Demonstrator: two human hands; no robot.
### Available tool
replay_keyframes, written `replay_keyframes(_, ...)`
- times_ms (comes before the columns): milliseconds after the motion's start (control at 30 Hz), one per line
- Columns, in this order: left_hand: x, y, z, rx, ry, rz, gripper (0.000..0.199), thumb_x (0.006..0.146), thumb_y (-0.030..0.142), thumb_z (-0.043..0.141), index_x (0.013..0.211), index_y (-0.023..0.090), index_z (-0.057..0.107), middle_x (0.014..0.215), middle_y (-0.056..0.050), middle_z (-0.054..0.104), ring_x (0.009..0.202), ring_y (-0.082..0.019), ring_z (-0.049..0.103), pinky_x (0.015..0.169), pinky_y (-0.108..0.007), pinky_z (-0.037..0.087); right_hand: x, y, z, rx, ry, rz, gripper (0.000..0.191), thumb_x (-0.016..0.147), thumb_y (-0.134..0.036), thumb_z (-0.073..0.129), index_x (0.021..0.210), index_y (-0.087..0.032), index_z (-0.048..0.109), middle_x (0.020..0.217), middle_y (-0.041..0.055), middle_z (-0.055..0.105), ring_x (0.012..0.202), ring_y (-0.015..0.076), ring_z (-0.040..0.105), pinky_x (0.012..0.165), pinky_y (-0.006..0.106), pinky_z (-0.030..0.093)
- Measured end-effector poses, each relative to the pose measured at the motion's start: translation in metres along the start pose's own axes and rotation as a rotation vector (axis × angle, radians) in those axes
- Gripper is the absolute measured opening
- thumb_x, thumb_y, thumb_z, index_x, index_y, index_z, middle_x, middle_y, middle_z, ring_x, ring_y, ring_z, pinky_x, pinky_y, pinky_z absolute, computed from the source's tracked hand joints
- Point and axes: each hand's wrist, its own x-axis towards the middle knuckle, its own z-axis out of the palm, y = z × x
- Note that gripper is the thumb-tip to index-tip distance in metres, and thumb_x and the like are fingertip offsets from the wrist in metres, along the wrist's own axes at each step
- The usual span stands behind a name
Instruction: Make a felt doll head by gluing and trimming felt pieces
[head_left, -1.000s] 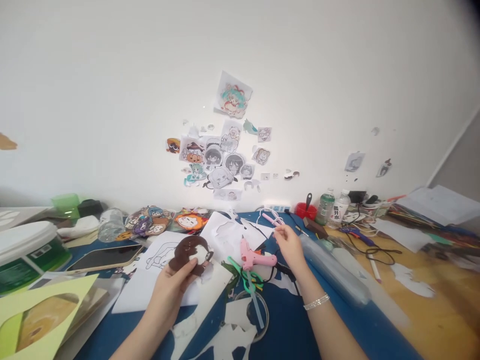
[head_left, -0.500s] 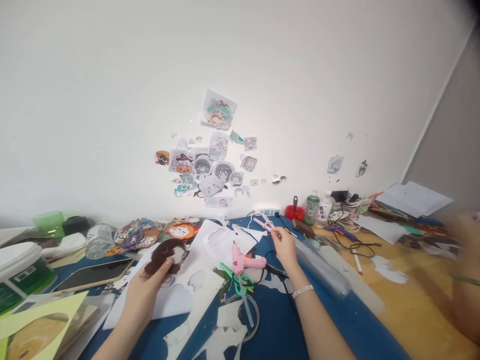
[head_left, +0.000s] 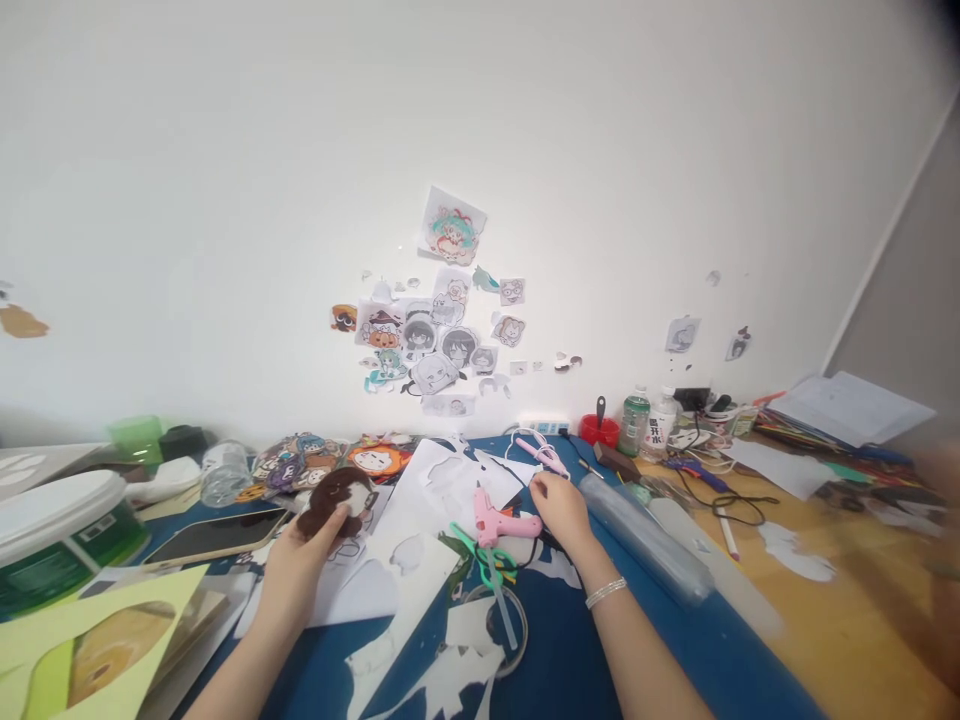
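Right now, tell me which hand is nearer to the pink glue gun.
Right: the right hand is just right of the glue gun; the left hand, holding the brown cutout, is farther off to its left.

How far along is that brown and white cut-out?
Its outline looks already cut: the brown and white cut-out has a rounded edge, and paper scraps lie nearby. It is in the left hand; the right hand is near a pink pen-like tool, its grip unclear. Any gluing may be left: no hand is on the pink glue gun, but I can't be sure.
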Motion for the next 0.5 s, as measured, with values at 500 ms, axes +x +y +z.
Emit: replay_keyframes(500, -0.018, 0.018, 0.004, -0.31, -0.088, -0.004, 0.022, 0.069, 0.008, 0.067, 0.088, 0.018, 0.064, 0.083, -0.001, 0.073, 0.07, -0.016, 0.071, 0.059, -0.018, 0.056, -0.051, -0.062, 0.034, 0.319, -0.211, -0.262, 0.022, 0.047, -0.019, 0.072, 0.041, -0.02, 0.051, 0.052, 0.0034, 0.058, 0.063, 0.0225, 0.056, 0.062, 0.032, 0.034)
